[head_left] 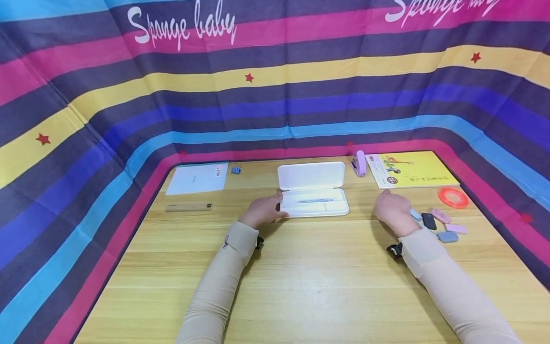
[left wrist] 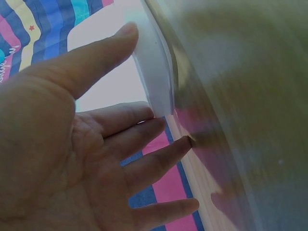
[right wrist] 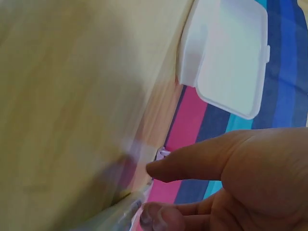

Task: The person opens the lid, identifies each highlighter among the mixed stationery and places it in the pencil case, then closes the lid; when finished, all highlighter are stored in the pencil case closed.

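An open white pencil case stands mid-table with its lid raised; a pen lies inside. At its left end is my left hand, thumb by the near corner. In the left wrist view the fingers are straight and spread, and the thumb and index tips touch the case wall. My right hand is over the table beside several small erasers, short of the yellow book. In the right wrist view its thumb is extended, its fingers loosely bent, with nothing seen between them.
Behind the case stands a purple stapler. An orange-red ring lies at the right. On the left are a pale notebook, a ruler and a small blue object. A striped cloth surrounds the table's back and sides.
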The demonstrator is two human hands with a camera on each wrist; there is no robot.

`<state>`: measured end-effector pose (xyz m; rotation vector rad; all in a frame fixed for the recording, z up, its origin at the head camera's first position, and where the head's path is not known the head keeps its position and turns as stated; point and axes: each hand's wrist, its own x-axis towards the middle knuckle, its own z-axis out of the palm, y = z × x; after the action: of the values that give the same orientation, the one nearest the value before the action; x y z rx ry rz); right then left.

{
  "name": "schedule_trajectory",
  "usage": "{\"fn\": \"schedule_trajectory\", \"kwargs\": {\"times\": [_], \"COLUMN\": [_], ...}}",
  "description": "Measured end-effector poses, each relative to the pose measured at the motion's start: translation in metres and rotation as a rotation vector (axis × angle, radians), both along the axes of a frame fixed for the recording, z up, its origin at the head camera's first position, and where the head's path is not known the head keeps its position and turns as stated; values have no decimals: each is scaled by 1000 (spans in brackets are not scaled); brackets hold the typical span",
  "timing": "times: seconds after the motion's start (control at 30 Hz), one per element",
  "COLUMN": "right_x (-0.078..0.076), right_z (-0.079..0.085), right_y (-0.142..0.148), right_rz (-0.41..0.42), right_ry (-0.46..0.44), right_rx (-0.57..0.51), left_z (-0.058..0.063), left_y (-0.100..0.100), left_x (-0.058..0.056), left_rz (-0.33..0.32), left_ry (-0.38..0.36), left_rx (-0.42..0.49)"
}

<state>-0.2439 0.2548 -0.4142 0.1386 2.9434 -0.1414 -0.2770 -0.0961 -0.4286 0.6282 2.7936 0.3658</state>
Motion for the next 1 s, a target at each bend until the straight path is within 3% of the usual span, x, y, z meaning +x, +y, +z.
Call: {"fn": "schedule_trajectory", "kwargs": {"times": [0.23,0.57,0.73,1.0], "right_x": [3,1,1,0], "right_z": [4,5,10,17], "right_y": [9,8,6,-4], "right_rz": [45,5,-30,-33], "right_ry": [-79,-65,0,181], "right_rx": [-14,-44,-81,-102], "left_z": [-2,-2,-3,-2], "left_y": [-1,0,0,0], "left_x": [0,-1,-1,0], "left_rz": [-11,1,5,-7], "left_ry": [9,2,2,6], "left_rx": [-9,-12,-5,-5]}}
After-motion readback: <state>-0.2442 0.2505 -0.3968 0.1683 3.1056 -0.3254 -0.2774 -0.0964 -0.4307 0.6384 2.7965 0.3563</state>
